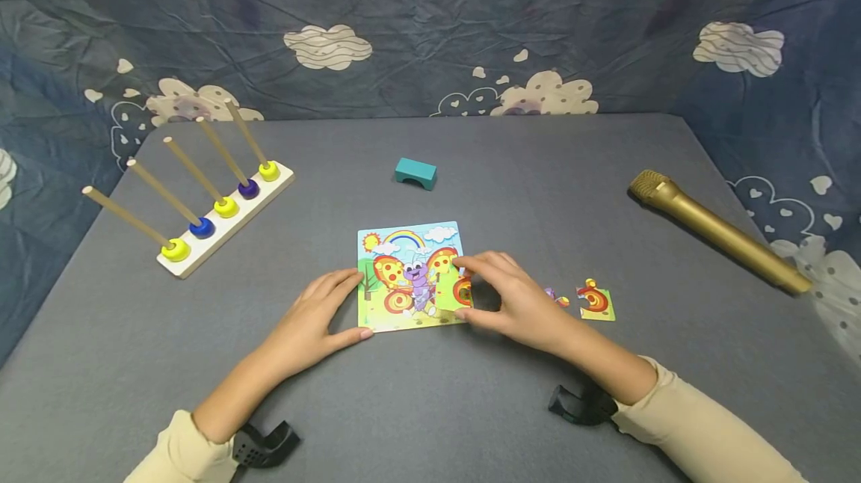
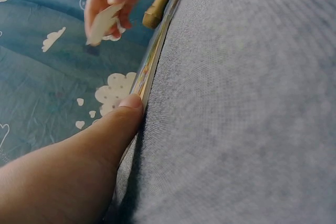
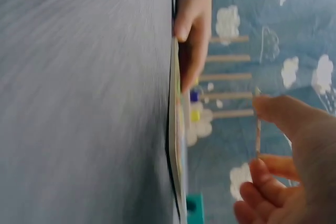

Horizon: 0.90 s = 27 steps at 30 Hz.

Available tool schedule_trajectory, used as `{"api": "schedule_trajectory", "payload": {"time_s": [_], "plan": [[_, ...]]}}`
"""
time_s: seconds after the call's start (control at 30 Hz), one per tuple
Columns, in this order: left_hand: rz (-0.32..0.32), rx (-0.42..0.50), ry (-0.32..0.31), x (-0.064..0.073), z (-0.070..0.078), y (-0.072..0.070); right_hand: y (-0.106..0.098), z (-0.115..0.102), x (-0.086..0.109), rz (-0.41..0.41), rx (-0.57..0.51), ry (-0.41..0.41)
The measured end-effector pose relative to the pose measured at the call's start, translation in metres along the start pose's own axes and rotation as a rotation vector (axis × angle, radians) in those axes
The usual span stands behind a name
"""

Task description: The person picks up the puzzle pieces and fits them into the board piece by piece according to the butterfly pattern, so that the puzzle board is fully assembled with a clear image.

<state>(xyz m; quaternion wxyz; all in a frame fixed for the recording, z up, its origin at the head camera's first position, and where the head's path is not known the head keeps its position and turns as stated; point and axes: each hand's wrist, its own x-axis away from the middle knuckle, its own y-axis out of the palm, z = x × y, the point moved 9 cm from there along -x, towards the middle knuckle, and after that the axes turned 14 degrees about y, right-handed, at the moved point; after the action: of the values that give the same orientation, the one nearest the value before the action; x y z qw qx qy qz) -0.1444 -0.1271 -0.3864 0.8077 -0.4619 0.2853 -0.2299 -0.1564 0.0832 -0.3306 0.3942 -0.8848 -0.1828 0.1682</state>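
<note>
A butterfly jigsaw puzzle [image 1: 386, 321] in a flat tray lies at mid-table. My left hand [image 1: 309, 318] rests at its left side, thumb by the near left corner and fingertips on the left edge. In the left wrist view the thumb [image 2: 128, 106] touches the tray's rim. Between thumb and fingers, my right hand [image 1: 518, 300] pinches a puzzle piece [image 1: 452, 294] with green, yellow and red on it, over the puzzle's right part. The right wrist view shows this piece [image 3: 258, 135] edge-on, raised above the tray [image 3: 176, 145].
Loose puzzle pieces [image 1: 596, 302] lie right of my right hand, one partly hidden by it. A teal arch block [image 1: 415, 173] stands behind the puzzle. A peg stand with coloured rings [image 1: 232, 225] is at left, a gold microphone [image 1: 723, 232] at right. Patterned cloth [image 1: 430, 34] hangs behind.
</note>
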Motion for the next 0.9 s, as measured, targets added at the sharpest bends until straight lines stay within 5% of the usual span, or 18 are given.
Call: {"api": "schedule_trajectory", "payload": {"time_s": [0.23,0.57,0.9], "plan": [[0.001,0.011,0.016,0.000,-0.001,-0.001,0.024,-0.016,-0.018,0.012,-0.054,-0.052],[-0.001,0.011,0.026,0.000,-0.001,-0.003,0.069,-0.025,-0.038,-0.117,0.085,-0.066],[0.013,-0.026,0.087,0.000,0.003,-0.003,0.084,-0.027,-0.047,-0.188,0.130,-0.032]]}}
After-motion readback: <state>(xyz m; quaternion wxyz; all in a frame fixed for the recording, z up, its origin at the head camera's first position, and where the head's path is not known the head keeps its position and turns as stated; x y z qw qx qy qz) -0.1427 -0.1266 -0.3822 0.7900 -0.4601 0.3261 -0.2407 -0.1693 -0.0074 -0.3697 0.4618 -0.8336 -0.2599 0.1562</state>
